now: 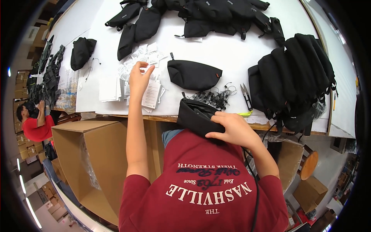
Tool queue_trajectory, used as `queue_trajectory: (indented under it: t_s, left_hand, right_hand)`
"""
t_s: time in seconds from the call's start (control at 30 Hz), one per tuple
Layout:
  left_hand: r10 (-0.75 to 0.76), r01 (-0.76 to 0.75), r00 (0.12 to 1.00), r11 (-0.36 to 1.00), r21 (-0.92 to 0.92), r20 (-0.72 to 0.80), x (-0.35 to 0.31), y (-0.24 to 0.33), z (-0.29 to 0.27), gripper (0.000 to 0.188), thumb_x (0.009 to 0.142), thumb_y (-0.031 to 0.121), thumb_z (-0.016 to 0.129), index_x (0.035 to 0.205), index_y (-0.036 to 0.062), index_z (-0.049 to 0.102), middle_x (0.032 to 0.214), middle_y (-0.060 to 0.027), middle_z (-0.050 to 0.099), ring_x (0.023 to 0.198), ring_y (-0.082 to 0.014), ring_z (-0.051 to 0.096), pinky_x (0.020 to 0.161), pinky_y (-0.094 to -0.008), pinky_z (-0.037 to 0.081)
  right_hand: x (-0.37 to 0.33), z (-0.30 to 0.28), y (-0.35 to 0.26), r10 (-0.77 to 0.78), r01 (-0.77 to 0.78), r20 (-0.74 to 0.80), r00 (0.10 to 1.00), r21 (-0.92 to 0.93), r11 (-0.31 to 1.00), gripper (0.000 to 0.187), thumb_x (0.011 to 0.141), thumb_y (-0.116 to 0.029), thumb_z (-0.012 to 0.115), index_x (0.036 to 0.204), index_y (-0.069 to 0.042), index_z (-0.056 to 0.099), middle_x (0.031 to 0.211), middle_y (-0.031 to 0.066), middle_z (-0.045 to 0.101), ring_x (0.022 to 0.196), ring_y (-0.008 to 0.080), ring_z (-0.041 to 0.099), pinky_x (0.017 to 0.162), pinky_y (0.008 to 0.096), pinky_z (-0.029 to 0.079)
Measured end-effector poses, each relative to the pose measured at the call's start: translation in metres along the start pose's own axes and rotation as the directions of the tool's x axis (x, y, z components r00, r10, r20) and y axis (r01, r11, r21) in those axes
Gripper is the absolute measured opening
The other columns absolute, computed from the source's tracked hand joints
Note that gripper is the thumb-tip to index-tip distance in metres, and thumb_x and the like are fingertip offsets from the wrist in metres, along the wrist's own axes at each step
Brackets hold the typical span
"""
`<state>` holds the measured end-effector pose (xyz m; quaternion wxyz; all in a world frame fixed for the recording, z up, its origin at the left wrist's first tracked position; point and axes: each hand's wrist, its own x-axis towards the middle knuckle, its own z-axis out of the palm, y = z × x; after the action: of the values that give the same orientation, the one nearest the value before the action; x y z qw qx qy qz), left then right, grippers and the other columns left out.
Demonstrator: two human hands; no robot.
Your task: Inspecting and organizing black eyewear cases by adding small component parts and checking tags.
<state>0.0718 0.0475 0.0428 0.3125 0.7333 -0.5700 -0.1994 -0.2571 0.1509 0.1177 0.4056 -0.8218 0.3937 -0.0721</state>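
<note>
My right hand [236, 129] grips a black zippered pouch [195, 116] at the table's near edge, against my body. The pouch's mouth gapes, and the thumb lies across its near side. My left hand [140, 81] reaches over a heap of white printed paper tags [133, 63]. Its fingers are bent, with the thumb a little apart, and no tag is plainly held between them. Beneath that wrist lie larger white printed cards [152, 94]. Another black pouch [194, 75] lies flat just beyond the gripped one. Beside it is a tangle of thin black strings [212, 97].
Small thread snips [245, 96] lie right of the strings. A tall stack of black pouches [291, 77] stands at the right, with more black pouches [216, 17] along the far side. An open cardboard box [91, 154] sits below the table's left edge. A person in red [38, 125] works farther left.
</note>
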Motion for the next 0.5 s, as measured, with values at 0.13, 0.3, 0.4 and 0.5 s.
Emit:
queue_trajectory:
  t_s: [0.13,0.3,0.4,0.5]
  left_hand:
    - [0.128,-0.117,0.991,0.976,0.183,-0.05,0.027,-0.026,0.018,0.044,0.077,0.034,0.073,0.103,0.0018,0.058,0.094,-0.011,0.06,0.089,-0.0268,0.058,0.078,-0.0374,0.046]
    - [0.201,-0.189,0.979,0.942,0.275,-0.015,0.039,-0.019,0.026,0.032,0.084,0.029,0.066,0.1,0.0022,0.061,0.089,-0.0116,0.062,0.087,-0.0293,0.058,0.075,-0.0399,0.046]
    - [0.189,-0.164,0.978,0.956,0.244,-0.083,0.041,-0.022,0.023,0.023,0.088,0.024,0.06,0.093,0.0026,0.065,0.083,-0.0125,0.065,0.081,-0.0298,0.061,0.071,-0.0402,0.046]
    - [0.258,-0.218,0.938,0.958,0.186,-0.232,0.03,-0.005,0.01,0.02,0.089,0.02,0.058,0.093,0.0018,0.065,0.081,-0.0127,0.065,0.079,-0.029,0.061,0.071,-0.0385,0.046]
  right_hand:
    - [-0.003,0.002,-0.008,-0.017,0.017,-0.006,1.0,0.038,0.999,0.034,0.078,-0.033,0.07,0.089,-0.003,0.059,0.081,0.0094,0.056,0.075,0.0315,0.06,0.063,0.0405,0.046]
    - [-0.003,0.014,-0.015,0.036,-0.028,-0.185,0.982,0.045,0.999,0.034,0.077,-0.033,0.073,0.086,-0.003,0.06,0.078,0.0124,0.061,0.071,0.0326,0.062,0.062,0.0389,0.047]
    - [-0.005,0.015,-0.014,0.21,-0.212,-0.159,0.965,0.005,0.977,0.039,0.077,-0.037,0.072,0.091,-0.002,0.062,0.076,0.014,0.064,0.072,0.0339,0.064,0.063,0.0398,0.049]
    - [-0.006,0.02,-0.007,0.259,-0.266,-0.116,0.959,-0.043,0.963,0.041,0.077,-0.041,0.071,0.09,-0.002,0.066,0.075,0.0139,0.063,0.071,0.0348,0.063,0.064,0.042,0.048]
